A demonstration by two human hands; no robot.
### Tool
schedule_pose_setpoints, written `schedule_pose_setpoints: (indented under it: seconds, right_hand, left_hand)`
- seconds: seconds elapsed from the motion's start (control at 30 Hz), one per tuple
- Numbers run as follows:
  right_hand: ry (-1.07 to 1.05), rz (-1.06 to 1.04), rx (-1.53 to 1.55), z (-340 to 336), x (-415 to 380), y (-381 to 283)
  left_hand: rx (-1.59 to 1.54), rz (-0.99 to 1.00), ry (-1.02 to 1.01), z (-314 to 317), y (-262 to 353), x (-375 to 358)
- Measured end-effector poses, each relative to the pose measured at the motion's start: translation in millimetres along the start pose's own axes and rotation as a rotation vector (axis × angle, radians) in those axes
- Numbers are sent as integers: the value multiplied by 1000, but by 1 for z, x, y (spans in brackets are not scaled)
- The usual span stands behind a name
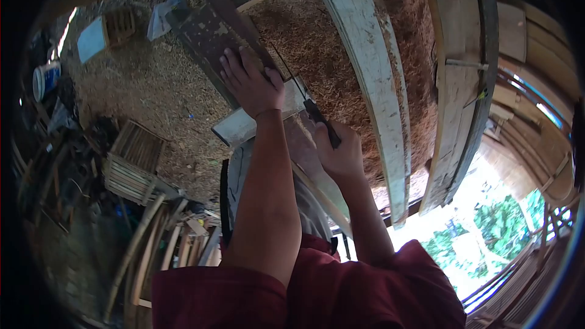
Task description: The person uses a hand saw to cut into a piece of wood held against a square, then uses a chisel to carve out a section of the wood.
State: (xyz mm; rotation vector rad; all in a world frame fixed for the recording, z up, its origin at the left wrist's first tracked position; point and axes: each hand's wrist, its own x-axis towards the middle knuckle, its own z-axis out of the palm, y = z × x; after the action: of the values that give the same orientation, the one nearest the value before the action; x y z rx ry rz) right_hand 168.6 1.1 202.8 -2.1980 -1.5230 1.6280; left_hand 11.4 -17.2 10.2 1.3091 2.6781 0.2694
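Head view shows the left hand [250, 82] pressed flat, fingers spread, on a dark board [213, 33] whose long axis runs from the near centre up toward the upper left. Its near end, pale and squared off, lies just below the wrist. The board's dark face is blotched with lighter patches and looks worn. The right hand [341, 155] is clamped around the black handle of a thin tool [304, 94] (a slim blade or saw; too fine to tell which). That tool slants from the fist up and left, its thin tip ending beside the left hand's thumb side, close to the board's right edge.

Under the board lies a floor thick with sawdust [152, 91] and shavings. 2 long pale planks [372, 85] curve down the right of the scene, beside a wider weathered beam [454, 85]. To the left sit a slatted wooden crate [134, 161], a white bucket [46, 79], a pale square panel [91, 39] and bundles of sticks. Bright daylight and green foliage [493, 231] show through an opening at the lower right. Red sleeves [378, 286] fill the bottom edge.
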Motion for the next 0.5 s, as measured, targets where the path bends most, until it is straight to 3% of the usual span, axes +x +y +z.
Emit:
schedule_pose_setpoints:
  seconds: [0.23, 0.33, 0.43, 0.5]
  right_hand:
    - [-12, 25, -52, -24, -33, -32]
    - [46, -180, -37, 13, 9, -27]
    - [-107, -212, 16, -20, -12, -27]
    - [-196, -27, 79, -34, -31, -43]
  left_hand:
    - [-23, -36, -3, 0, -1, 4]
    - [-38, -49, -11, -4, 1, 2]
    - [-54, -48, -7, -2, 0, 7]
    - [-59, -51, -21, -5, -1, 2]
